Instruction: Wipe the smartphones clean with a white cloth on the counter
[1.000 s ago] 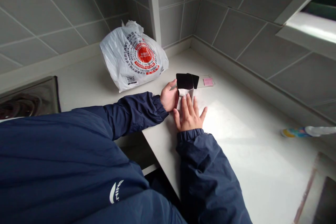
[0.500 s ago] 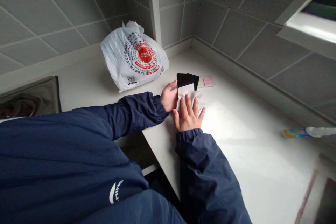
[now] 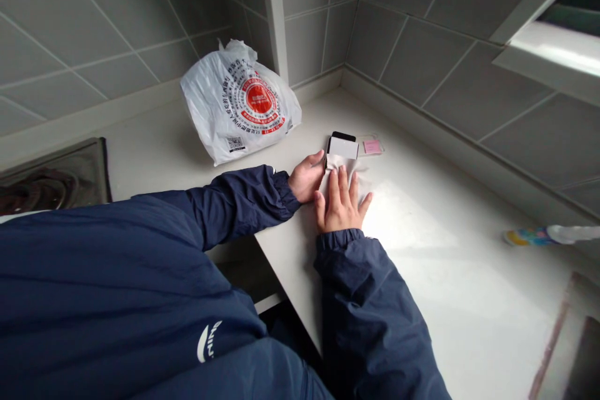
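Grey tiled walls met in a corner behind a white desk (image 3: 154, 156), with a metal stove top (image 3: 51, 169) at the far left edge of the view. A person in a navy jacket (image 3: 117, 281) leaned over the desk with both arms forward.

Near the middle of the desk lay a flat, dark rectangular object (image 3: 343, 136) with a pale panel (image 3: 343, 147) across its upper part (too small and too covered to identify exactly). A crumpled white cloth (image 3: 341, 172) covered its lower part, so only the upper part was bare and the rest was hidden from view.

The right hand (image 3: 340, 200) was open, palm down, with its fingers spread and pressing flat on the cloth. The left hand (image 3: 307, 178) was partly curled against the object's left edge, touching it, though the view did not show whether it was gripping.

Just beyond the object lay a clear flat packet (image 3: 368, 145) holding a small pink slip (image 3: 372, 147). Farther left, against the wall, stood a white plastic bag (image 3: 239, 106) with a round red print, its top gathered and its bulging contents hidden. A spray can (image 3: 529, 236) lay well to the right, near the wall.
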Available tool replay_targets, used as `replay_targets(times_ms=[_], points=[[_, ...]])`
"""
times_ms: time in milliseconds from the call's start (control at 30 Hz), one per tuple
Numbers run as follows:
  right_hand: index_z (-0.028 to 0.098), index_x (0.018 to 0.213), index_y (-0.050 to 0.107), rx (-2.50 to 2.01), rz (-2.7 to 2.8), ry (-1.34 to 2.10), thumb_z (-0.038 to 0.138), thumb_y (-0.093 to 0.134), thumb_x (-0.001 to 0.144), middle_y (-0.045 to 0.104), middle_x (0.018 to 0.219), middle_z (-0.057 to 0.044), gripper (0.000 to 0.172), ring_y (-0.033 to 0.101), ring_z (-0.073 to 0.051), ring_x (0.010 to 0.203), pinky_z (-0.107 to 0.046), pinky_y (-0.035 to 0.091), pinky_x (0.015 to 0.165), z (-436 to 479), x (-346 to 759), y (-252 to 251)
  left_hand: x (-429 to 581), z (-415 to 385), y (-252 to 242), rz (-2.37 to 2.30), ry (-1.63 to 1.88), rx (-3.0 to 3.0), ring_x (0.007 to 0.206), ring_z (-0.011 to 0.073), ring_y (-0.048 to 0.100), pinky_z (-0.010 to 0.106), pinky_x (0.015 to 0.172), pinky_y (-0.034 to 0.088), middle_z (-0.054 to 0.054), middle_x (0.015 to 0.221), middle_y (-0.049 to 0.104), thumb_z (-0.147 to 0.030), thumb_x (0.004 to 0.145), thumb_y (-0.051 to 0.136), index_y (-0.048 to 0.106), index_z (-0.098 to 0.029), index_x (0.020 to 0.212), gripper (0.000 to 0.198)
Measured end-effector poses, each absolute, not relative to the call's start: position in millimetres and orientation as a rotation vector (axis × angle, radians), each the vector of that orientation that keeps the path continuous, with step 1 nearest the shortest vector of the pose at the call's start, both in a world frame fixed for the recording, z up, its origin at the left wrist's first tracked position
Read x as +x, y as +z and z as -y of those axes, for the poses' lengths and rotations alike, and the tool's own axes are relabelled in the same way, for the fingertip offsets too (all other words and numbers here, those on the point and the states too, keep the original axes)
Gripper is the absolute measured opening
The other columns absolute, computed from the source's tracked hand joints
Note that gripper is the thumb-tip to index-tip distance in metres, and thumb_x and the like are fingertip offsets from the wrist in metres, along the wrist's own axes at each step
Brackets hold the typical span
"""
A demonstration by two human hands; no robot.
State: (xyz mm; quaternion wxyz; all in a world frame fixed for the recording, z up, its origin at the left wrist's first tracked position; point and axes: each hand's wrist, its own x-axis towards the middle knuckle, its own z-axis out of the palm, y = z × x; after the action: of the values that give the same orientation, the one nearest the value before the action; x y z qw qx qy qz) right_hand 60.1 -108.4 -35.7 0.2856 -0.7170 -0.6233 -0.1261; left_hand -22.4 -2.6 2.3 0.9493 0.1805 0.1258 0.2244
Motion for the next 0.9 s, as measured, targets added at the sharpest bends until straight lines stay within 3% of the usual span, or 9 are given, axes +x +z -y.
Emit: replay_targets(times_ms=[133,267,600,900], points=[[0.018,0.152,0.046,-1.822,1.766,-0.367,0.052,0.037,0.101,0.045,0.158,-0.01,0.062,0.033,-0.032,0.151,-0.061,0.003,0.124,108.5,59.0,-35.7,-25.3,2.5,2.3,-0.274,0.365,0.366,0.115,0.0283,0.068,0.044,0.111,0.041,0.017,0.109,0.074,-0.059,0.1,0.02,0.059,-0.008,0.134,0.072],[0.015,0.154,0.042,-1.815,1.76,-0.36,0.048,0.035,0.102,0.045,0.158,-0.012,0.062,0.033,-0.029,0.152,-0.058,0.005,0.125,108.8,57.0,-34.8,-27.9,2.3,-5.9,-0.307,0.335,0.4,0.112,0.0279,0.069,0.044,0.111,0.041,0.016,0.108,0.074,-0.061,0.101,0.023,0.06,-0.009,0.133,0.071],[0.016,0.154,0.042,-1.91,1.717,-0.33,0.048,0.034,0.102,0.042,0.159,-0.012,0.062,0.031,-0.03,0.153,-0.062,0.012,0.123,107.1,58.8,-28.4,-18.1,5.2,-5.3,-0.33,0.4,0.453,0.126,0.0236,0.062,0.039,0.118,0.032,0.013,0.123,0.071,-0.05,0.104,0.017,0.053,-0.012,0.144,0.066],[0.017,0.154,0.041,-2.031,1.525,-0.249,0.047,0.037,0.102,0.041,0.16,-0.012,0.06,0.033,-0.032,0.151,-0.065,0.029,0.117,106.7,61.5,-30.1,-14.7,4.2,-5.0,-0.213,0.465,0.442,0.134,0.0252,0.056,0.042,0.122,0.024,0.016,0.129,0.068,-0.052,0.102,0.014,0.048,-0.012,0.148,0.07]])
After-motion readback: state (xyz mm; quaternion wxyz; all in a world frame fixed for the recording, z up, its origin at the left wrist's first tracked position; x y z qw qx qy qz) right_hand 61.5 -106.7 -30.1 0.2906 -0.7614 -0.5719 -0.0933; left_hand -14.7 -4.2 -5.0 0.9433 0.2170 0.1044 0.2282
